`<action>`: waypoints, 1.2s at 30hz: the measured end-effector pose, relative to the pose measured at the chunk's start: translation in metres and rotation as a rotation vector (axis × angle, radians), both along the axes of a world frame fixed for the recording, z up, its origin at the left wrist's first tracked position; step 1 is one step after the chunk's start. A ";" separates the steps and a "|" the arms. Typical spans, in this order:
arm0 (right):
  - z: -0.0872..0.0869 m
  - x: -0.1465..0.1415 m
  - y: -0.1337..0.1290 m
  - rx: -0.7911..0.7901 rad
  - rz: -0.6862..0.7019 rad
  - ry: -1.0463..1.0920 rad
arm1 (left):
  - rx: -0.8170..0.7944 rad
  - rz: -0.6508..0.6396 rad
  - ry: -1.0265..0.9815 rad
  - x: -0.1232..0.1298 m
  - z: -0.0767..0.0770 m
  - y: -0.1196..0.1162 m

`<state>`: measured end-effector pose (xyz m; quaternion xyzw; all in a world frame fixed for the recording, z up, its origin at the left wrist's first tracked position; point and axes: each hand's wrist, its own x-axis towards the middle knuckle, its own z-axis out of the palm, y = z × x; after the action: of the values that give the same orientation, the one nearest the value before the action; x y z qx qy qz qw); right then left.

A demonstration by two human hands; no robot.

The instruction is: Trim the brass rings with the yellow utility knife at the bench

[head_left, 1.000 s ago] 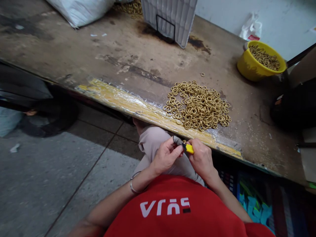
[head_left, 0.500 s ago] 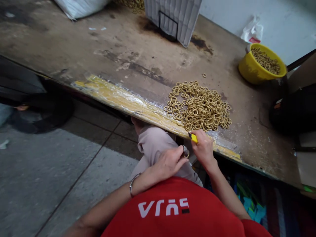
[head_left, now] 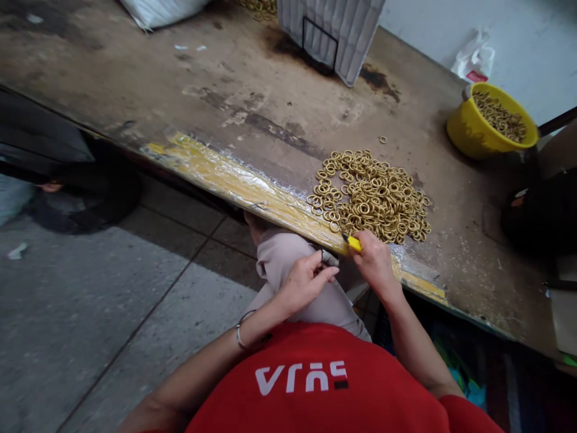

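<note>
My right hand (head_left: 375,263) is closed around a yellow utility knife (head_left: 354,243), its dark tip pointing left at the table's front edge. Just beyond it a heap of brass-coloured rings (head_left: 381,198) lies on the worn wooden table (head_left: 270,90). My left hand (head_left: 306,281) is above my lap, left of the knife, with thumb and forefinger slightly apart. A grey wrapping (head_left: 329,258) shows at its fingertips. No ring shows between those fingers; the other fingers are partly hidden.
Yellow tape (head_left: 234,180) covers the table's front edge. A yellow bucket (head_left: 460,127) of rings stands at the right, near a white plastic bag (head_left: 474,57). A grey ribbed container (head_left: 331,36) and a white sack (head_left: 164,9) are at the back. One loose ring (head_left: 383,139) lies behind the heap.
The ring seen at my left fingertips is no longer visible there. My left hand has moved slightly up and its fingers have parted. The right hand still grips the knife.
</note>
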<state>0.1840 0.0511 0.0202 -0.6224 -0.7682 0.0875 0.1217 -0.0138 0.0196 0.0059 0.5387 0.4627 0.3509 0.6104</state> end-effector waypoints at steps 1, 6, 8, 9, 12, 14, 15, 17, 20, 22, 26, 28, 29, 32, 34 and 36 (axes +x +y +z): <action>0.002 0.003 0.001 0.029 -0.007 0.093 | -0.039 0.017 -0.046 0.000 0.001 0.002; 0.013 0.006 0.001 0.058 -0.109 0.480 | -0.130 0.117 -0.208 0.004 0.003 0.010; 0.019 0.003 -0.001 -0.011 -0.132 0.602 | -0.127 0.134 -0.245 0.008 0.005 0.013; 0.021 0.002 -0.002 -0.066 -0.138 0.669 | -0.123 0.139 -0.259 0.009 0.006 0.013; 0.027 -0.002 -0.007 -0.285 -0.171 0.874 | -0.065 0.177 -0.251 0.011 0.009 0.012; 0.029 -0.003 -0.011 -0.410 -0.210 0.999 | 0.015 0.214 -0.185 0.011 0.012 0.010; 0.030 -0.004 -0.013 -0.454 -0.228 1.050 | 0.054 0.229 -0.141 0.012 0.013 0.009; 0.031 -0.007 -0.017 -0.498 -0.241 1.104 | 0.092 0.256 -0.076 0.012 0.014 0.007; 0.033 -0.011 -0.023 -0.432 -0.158 1.017 | 0.047 0.257 -0.135 0.013 0.017 0.007; 0.036 -0.012 -0.026 -0.330 -0.051 0.891 | -0.013 0.209 -0.231 0.012 0.019 0.008; 0.041 -0.011 -0.028 -0.196 0.138 0.734 | -0.184 0.079 -0.310 0.006 0.020 0.008; 0.042 -0.009 -0.028 -0.186 0.182 0.707 | -0.289 0.020 -0.344 0.002 0.020 0.006; 0.042 -0.009 -0.028 -0.185 0.193 0.698 | -0.337 -0.010 -0.374 0.000 0.019 0.006; 0.042 -0.008 -0.030 -0.165 0.208 0.676 | -0.444 -0.076 -0.474 -0.002 0.019 0.003; 0.041 -0.008 -0.033 -0.121 0.206 0.633 | -0.460 -0.072 -0.502 -0.002 0.020 0.002; 0.038 -0.009 -0.038 -0.061 0.190 0.531 | -0.402 -0.029 -0.485 -0.001 0.021 0.000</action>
<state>0.1750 0.0135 0.0585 -0.5061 -0.7614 0.2818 0.2912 -0.0152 0.0199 0.0268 0.3145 0.3559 0.3620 0.8021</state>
